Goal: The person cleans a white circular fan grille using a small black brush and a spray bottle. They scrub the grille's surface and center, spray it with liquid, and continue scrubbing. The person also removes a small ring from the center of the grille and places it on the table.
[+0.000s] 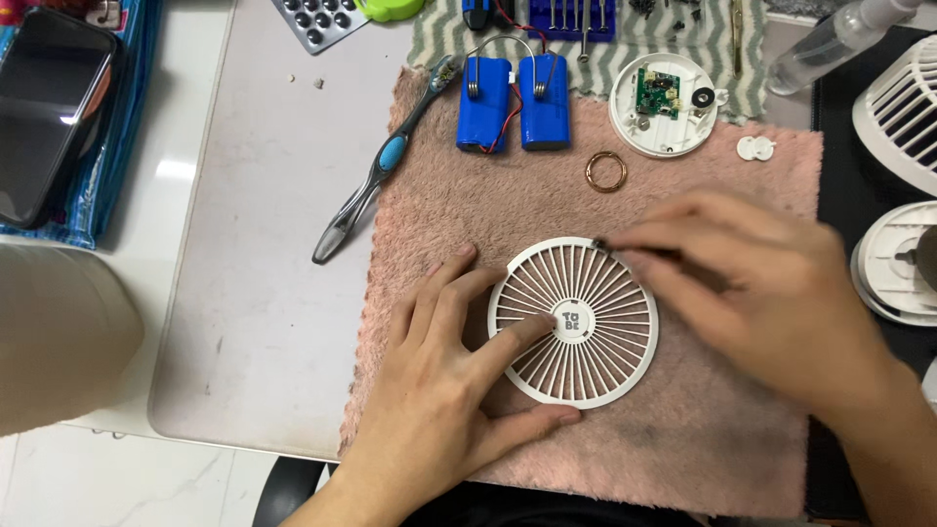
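The round white fan grille (pixel 573 321) lies flat on the pink fleece mat (pixel 683 429), slightly below and right of frame centre. It is already separated from its housing: other white fan shells (pixel 896 107) sit at the right edge of the frame, and a round white base with an exposed green circuit board (pixel 663 103) rests at the upper centre-right, so disassembly appears well advanced. Judging from the layout, work on the grille itself is in progress and nothing has been put back together yet.

The left hand (pixel 444 390) is spread flat, index finger pressing on the grille's central hub and thumb lying along its lower rim, steadying it. The right hand (pixel 771 293) is motion-blurred; its fingers are pinched on a thin dark item, possibly a small tool or brush, whose tip meets the upper rim of the grille. Exactly what it holds cannot be confirmed.

Grille condition: thin radial slats run from a solid hub bearing a printed mark, with an intact outer ring. No broken slats are visible. The mat below and to the right of it shows grey soiling.

Nearby, upper centre: two blue battery cells (pixel 514 102) with red wires. A toothbrush (pixel 381 166) with a grey and blue handle lies across the mat's left edge, and a copper-coloured ring (pixel 606 172) sits just above the grille. A dark phone (pixel 49 107) lies at upper left.
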